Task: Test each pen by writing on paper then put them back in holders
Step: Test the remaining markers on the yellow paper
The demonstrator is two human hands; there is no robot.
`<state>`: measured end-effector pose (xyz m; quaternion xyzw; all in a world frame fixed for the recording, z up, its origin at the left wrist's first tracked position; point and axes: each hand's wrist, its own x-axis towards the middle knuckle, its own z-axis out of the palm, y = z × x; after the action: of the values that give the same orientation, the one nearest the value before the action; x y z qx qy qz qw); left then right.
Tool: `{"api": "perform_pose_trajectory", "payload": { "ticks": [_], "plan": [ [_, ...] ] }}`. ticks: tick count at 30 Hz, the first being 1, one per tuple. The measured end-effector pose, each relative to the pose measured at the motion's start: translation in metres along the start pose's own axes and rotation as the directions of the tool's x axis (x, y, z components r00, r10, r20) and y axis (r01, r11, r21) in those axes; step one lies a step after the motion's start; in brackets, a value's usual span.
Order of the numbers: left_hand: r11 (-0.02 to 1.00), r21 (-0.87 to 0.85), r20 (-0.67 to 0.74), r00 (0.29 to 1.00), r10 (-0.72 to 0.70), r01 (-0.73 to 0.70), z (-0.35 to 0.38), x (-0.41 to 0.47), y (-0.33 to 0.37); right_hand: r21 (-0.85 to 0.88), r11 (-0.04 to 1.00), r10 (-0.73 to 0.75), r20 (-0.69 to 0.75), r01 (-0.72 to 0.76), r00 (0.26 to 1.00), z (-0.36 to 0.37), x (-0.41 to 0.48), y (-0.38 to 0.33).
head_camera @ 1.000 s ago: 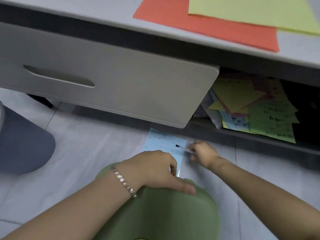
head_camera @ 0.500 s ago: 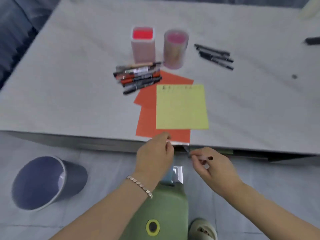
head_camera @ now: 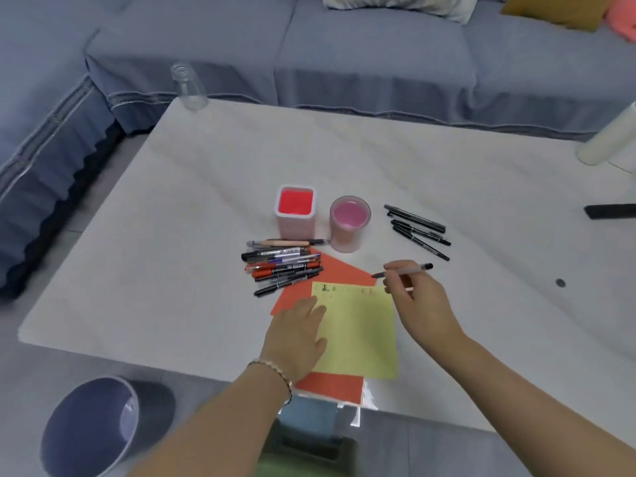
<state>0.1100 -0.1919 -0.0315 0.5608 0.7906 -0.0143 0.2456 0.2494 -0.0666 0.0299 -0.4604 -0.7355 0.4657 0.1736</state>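
A yellow sheet [head_camera: 361, 335] with a few written marks along its top lies on orange paper [head_camera: 332, 270] near the table's front edge. My left hand [head_camera: 296, 335] rests flat on the yellow sheet's left side. My right hand [head_camera: 418, 301] holds a grey pen [head_camera: 404, 270] with a black end just above the sheet's top right corner. A pile of several pens [head_camera: 284, 263] lies left of the paper. A few black pens [head_camera: 418, 228] lie to the right. A square red holder [head_camera: 296, 210] and a round pink holder [head_camera: 349, 222] stand behind the paper, with no pens in them.
The white table [head_camera: 192, 235] has a clear bottle [head_camera: 187, 86] at its far left corner, a white roll [head_camera: 609, 139] and a black object [head_camera: 611, 211] at the right. A blue-grey bin [head_camera: 99, 425] stands on the floor at the left. A blue sofa [head_camera: 344, 46] runs behind.
The view rose from the floor under the table to the tabletop. My right hand came up from the floor with the pen. My left hand moved onto the yellow sheet.
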Motion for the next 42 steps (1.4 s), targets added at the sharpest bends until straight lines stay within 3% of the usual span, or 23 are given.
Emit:
{"api": "perform_pose_trajectory", "payload": {
  "ticks": [4, 9, 14, 17, 21, 25, 30, 32, 37, 40, 42],
  "plan": [
    [0.991, 0.056, 0.048, 0.992, 0.116, -0.119, 0.028, 0.042, -0.036, 0.254, 0.952, 0.191, -0.055, -0.171, 0.980, 0.028, 0.046, 0.003],
    [0.933, 0.146, 0.031, 0.944, 0.328, -0.329, 0.057, 0.084, -0.070, 0.331, 0.938, 0.126, -0.044, -0.105, 0.991, 0.058, 0.081, -0.003],
    [0.892, 0.136, -0.067, 0.894, 0.443, -0.432, 0.080, 0.104, -0.088, 0.252, 0.967, -0.005, 0.179, -0.041, 0.984, 0.077, 0.108, 0.006],
    [0.873, 0.150, -0.171, 0.858, 0.485, -0.464, 0.093, 0.106, -0.092, -0.029, 0.992, -0.111, 0.286, 0.124, 0.952, 0.092, 0.127, 0.019],
    [0.866, 0.177, -0.291, 0.816, 0.500, -0.468, 0.101, 0.108, -0.094, -0.236, 0.882, -0.323, 0.325, 0.407, 0.889, 0.121, 0.146, 0.041],
    [0.853, 0.176, -0.373, 0.769, 0.519, -0.491, 0.102, 0.110, -0.096, -0.344, 0.681, -0.532, 0.375, 0.646, 0.760, 0.149, 0.161, 0.057],
    [0.847, 0.139, -0.409, 0.749, 0.521, -0.513, 0.105, 0.111, -0.097, -0.445, 0.457, -0.668, 0.401, 0.770, 0.627, 0.166, 0.175, 0.068],
    [0.852, 0.140, -0.415, 0.752, 0.512, -0.504, 0.106, 0.111, -0.097, -0.448, 0.422, -0.684, 0.413, 0.788, 0.601, 0.165, 0.177, 0.069],
    [0.859, 0.155, -0.436, 0.746, 0.503, -0.489, 0.106, 0.112, -0.099, -0.480, 0.413, -0.760, 0.286, 0.774, 0.583, 0.135, 0.153, 0.076],
    [0.862, 0.132, -0.465, 0.737, 0.490, -0.490, 0.104, 0.112, -0.096, -0.583, 0.491, -0.761, 0.076, 0.648, 0.645, 0.090, 0.127, 0.093],
    [0.879, 0.156, -0.501, 0.731, 0.463, -0.450, 0.102, 0.114, -0.089, -0.633, 0.603, -0.685, -0.097, 0.486, 0.723, 0.057, 0.122, 0.113]
  ]
}}
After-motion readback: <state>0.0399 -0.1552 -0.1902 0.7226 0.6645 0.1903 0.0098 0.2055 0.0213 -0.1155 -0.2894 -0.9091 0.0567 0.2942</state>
